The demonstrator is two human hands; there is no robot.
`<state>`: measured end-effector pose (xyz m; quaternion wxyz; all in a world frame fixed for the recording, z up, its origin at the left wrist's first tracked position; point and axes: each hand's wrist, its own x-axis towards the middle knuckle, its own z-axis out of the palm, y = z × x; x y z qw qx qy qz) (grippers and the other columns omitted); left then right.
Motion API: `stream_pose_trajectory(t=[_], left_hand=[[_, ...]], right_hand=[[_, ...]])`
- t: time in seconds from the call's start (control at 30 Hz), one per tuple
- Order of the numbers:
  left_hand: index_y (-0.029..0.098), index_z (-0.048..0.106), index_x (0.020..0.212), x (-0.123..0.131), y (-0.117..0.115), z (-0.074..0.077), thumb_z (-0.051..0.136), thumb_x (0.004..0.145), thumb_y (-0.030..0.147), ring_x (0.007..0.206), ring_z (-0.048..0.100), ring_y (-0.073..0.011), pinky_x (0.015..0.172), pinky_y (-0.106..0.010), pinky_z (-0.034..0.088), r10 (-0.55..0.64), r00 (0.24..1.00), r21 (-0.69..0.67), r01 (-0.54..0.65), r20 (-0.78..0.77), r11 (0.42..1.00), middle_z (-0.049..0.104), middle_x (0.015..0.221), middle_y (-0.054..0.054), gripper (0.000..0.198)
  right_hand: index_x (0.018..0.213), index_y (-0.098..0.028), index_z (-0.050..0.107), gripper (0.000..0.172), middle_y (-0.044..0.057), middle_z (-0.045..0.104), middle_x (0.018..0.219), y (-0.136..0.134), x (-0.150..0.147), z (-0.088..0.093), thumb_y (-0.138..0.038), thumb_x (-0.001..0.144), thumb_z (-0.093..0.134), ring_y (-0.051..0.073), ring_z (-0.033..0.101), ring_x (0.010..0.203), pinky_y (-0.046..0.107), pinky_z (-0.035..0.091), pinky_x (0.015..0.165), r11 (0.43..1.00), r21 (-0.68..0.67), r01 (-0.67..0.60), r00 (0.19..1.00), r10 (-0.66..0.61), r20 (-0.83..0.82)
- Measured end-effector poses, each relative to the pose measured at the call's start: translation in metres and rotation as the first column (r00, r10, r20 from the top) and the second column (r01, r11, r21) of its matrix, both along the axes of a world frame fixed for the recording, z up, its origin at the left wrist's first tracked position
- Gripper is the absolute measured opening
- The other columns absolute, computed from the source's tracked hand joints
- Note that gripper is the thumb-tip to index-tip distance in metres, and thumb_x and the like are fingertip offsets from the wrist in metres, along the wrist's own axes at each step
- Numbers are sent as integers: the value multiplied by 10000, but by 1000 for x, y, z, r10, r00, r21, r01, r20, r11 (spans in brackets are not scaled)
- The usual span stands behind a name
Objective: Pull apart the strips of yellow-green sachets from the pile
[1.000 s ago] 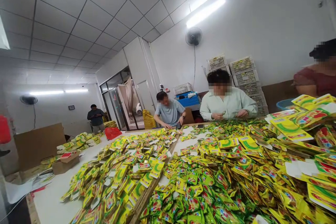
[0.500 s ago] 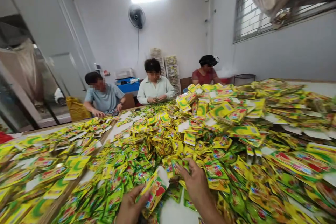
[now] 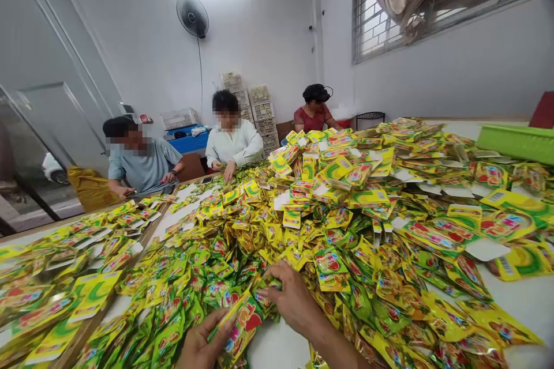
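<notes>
My left hand (image 3: 202, 341) grips a small yellow cardboard box (image 3: 242, 326) with red and blue print, thumb on its front face. The box is tilted, its upper end toward my right hand (image 3: 293, 301). Between the fingers of that hand is a small green sachet (image 3: 267, 282), partly hidden, right at the box's upper end. Green sachets (image 3: 182, 305) lie heaped to the left of and beyond my hands. Past them is a mound of yellow sachets (image 3: 242, 225). A bare patch of white tabletop (image 3: 279, 346) shows beneath my wrists.
Piled yellow boxes (image 3: 359, 167) rise at centre and right; more boxes (image 3: 47, 300) lie beyond a wooden strip (image 3: 97, 314) on the left. A green tray (image 3: 517, 141) stands at far right. Three people sit across the table, one with a hand (image 3: 229, 170) at the sachets.
My right hand has come to the box's upper end with a green sachet in its fingers. The view has swung right, showing the green tray. The middle person's hand has reached lower.
</notes>
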<state>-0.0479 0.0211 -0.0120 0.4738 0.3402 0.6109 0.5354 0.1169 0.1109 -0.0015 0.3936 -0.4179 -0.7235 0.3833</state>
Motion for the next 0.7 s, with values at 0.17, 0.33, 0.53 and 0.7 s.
stream_pose_trajectory(t=[0.17, 0.33, 0.53, 0.7], left_hand=[[142, 696, 854, 5, 3, -4, 768, 507, 410, 693, 668, -266, 537, -290, 515, 42, 991, -20, -40, 126, 999, 735, 712, -78, 444], [133, 680, 791, 10, 4, 3, 807, 453, 356, 599, 670, -255, 540, -309, 519, 144, 938, -25, -143, 315, 989, 726, 633, -74, 425], [143, 661, 806, 16, 1, 9, 776, 531, 336, 642, 673, -250, 565, -318, 517, 104, 929, -10, -108, 354, 994, 717, 625, -57, 355], [133, 660, 795, 13, 6, -6, 789, 482, 384, 585, 655, -238, 582, -328, 503, 143, 931, 15, -157, 335, 987, 683, 553, -44, 421]], right_hand=[[784, -194, 636, 160, -6, 587, 709, -4, -7, -3, -146, 648, 567, 162, 534, 708, 235, 364, 634, 997, -75, 11, 1000, -11, -5], [852, -196, 621, 155, 9, 617, 754, -6, -4, 6, -234, 726, 540, 155, 548, 697, 240, 389, 644, 998, -62, -16, 997, 11, -82], [642, -195, 613, 115, 6, 614, 731, -16, -7, 9, -234, 734, 555, 176, 554, 794, 277, 367, 763, 1000, 3, -7, 1000, 7, 0], [632, -181, 540, 332, -5, 594, 665, -20, -15, 5, -394, 839, 391, 143, 558, 669, 252, 412, 717, 986, -91, -142, 987, 135, -87]])
